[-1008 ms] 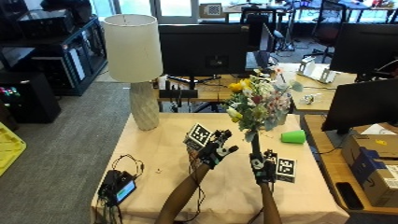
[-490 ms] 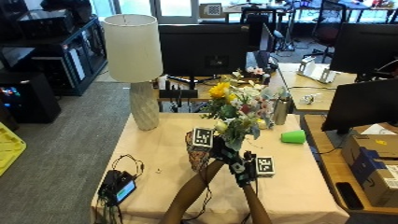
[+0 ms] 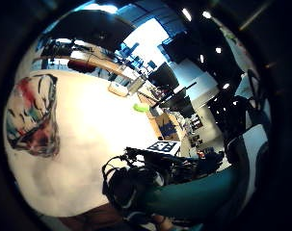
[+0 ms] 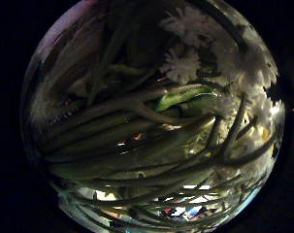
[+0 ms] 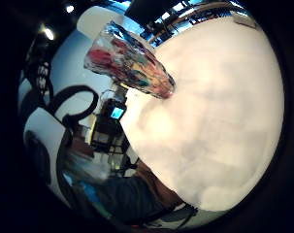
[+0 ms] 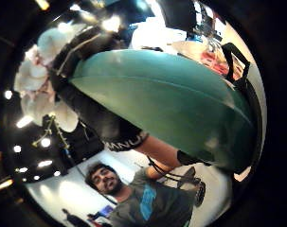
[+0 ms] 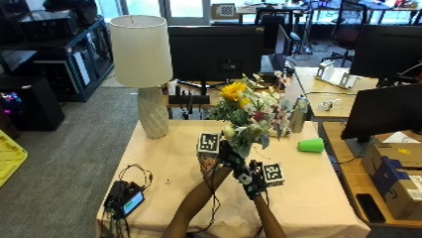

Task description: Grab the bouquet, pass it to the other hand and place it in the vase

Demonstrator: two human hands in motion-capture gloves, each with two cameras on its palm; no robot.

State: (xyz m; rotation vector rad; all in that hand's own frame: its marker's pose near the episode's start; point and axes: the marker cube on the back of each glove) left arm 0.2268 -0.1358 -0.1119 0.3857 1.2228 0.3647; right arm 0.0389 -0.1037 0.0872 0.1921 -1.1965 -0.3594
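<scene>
Now the bouquet (image 7: pixel 254 115) is held upright at the centre of the outside view, above the table (image 7: pixel 310 193), its stems gripped by the left hand (image 7: pixel 227 154); the stems fill the left thumb side palm view. A second ago it was carried further right, with the right hand at its stems and the left hand open beside it. The right hand (image 7: pixel 254 179) is now seen just below and right of the left; whether its fingers are still curled on the stems cannot be told. The handover is judged done or nearly done. The patterned vase (image 7: pixel 207 161) stands just beneath the left hand, so lowering remains.
</scene>
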